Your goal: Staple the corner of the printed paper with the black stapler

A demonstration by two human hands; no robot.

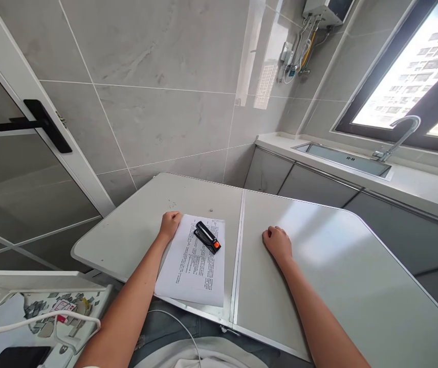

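Printed sheets of paper (194, 278) lie on the folding table (280, 306), left of its central seam. A black stapler with an orange button (207, 237) rests aslant on the upper part of the paper. My left hand (170, 225) is curled into a loose fist on the table at the paper's upper left corner, beside or just touching its edge. To the right of the seam, my right hand (277, 243) rests closed on the tabletop, apart from the paper and stapler. Nothing shows in either hand.
A white basket (104, 301) with papers, small items and a dark phone-like object (25, 357) stands at lower left. The door (84, 174) is at left. A counter (422, 179) with a sink (342, 156) and faucet (407, 135) runs along the right. A white cable (176, 319) crosses my lap.
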